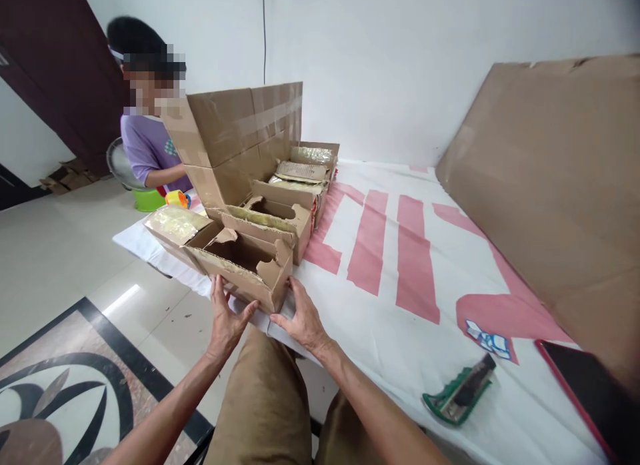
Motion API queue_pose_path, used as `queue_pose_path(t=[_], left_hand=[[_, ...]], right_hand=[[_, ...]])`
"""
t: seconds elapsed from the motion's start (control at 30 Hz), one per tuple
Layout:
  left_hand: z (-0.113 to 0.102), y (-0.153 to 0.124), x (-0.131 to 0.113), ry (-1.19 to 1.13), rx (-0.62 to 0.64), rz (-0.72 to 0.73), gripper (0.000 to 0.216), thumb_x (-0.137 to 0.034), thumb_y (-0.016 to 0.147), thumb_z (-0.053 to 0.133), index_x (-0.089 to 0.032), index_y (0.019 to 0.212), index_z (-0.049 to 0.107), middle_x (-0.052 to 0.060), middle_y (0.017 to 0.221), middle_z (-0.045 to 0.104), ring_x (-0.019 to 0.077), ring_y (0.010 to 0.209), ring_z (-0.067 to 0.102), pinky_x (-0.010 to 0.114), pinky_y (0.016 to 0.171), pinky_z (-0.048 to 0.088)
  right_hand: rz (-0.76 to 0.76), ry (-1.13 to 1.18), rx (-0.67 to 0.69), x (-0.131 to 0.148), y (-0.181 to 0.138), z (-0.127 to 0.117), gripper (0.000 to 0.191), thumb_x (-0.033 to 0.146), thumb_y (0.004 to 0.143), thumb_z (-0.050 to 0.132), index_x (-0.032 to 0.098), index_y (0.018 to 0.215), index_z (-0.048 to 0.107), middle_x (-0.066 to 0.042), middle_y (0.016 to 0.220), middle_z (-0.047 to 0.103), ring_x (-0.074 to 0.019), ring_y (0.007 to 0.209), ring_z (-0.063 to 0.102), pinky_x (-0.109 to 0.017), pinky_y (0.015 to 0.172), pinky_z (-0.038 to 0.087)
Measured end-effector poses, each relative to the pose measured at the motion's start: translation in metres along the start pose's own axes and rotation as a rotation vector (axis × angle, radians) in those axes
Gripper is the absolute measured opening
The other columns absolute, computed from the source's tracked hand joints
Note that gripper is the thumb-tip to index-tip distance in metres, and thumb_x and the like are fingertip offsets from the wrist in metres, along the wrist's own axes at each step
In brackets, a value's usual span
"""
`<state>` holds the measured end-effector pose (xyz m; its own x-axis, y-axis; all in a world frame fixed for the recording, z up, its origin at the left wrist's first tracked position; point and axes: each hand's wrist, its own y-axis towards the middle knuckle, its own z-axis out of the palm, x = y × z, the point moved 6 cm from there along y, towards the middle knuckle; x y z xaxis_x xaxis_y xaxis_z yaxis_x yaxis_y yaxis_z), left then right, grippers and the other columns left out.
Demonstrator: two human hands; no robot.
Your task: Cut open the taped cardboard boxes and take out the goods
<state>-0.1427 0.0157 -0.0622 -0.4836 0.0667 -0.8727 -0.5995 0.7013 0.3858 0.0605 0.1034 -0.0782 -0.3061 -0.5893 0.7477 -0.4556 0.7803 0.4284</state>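
Touching the front carton (245, 283) at the cloth-covered surface's (370, 335) edge in the head view, the left hand (227, 326) spread its thumb and fingers wide along the near side, while the right hand (306, 323) likewise spread around the right-hand end. Work seemed partway along: the front carton and the second carton (303, 235) just behind it already had ragged openings, but how much was left among the boxes farther behind it could not be told. Well to its right, the green cutter (461, 393) lay untouched, with the tall carton stack (225, 131) behind it.
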Motion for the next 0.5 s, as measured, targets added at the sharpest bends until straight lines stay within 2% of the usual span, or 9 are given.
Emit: queue_pose_path(t=[0.13,0.27,0.37,0.5], left_hand=[[0.009,0.008,-0.003,0.024,-0.005,0.009,0.113,-0.058,0.071,0.087,-0.026,0.162,0.028,0.023,0.169,0.023,0.0427,0.159,0.027,0.062,0.122,0.040],[0.022,0.015,-0.003,0.040,0.018,-0.005,0.116,-0.056,0.070,0.088,-0.026,0.163,0.026,0.024,0.170,0.021,0.0433,0.160,0.024,0.062,0.123,0.039],[0.033,0.022,-0.002,0.037,0.019,-0.016,0.117,-0.055,0.070,0.088,-0.026,0.163,0.024,0.024,0.171,0.017,0.0421,0.162,0.017,0.061,0.124,0.038],[0.044,0.031,0.001,0.030,0.022,-0.020,0.119,-0.055,0.068,0.089,-0.027,0.163,0.024,0.023,0.172,0.016,0.0402,0.163,0.015,0.059,0.126,0.035]], right_hand=[[0.042,0.019,-0.014,0.001,0.009,-0.006,0.091,0.043,0.080,0.081,0.017,0.157,0.039,-0.023,0.153,0.054,-0.0361,0.138,0.058,-0.056,0.113,0.050],[0.109,0.031,0.050,0.002,0.024,-0.021,0.084,0.048,0.082,0.078,0.021,0.153,0.043,-0.018,0.147,0.060,-0.0340,0.130,0.064,-0.055,0.109,0.053],[0.119,0.039,0.065,0.000,0.034,-0.029,0.082,0.049,0.084,0.076,0.018,0.152,0.043,-0.018,0.147,0.060,-0.0329,0.130,0.063,-0.052,0.109,0.053],[0.104,0.044,0.015,-0.007,0.040,-0.030,0.081,0.049,0.086,0.074,0.016,0.153,0.043,-0.019,0.147,0.059,-0.0313,0.134,0.061,-0.048,0.112,0.052]])
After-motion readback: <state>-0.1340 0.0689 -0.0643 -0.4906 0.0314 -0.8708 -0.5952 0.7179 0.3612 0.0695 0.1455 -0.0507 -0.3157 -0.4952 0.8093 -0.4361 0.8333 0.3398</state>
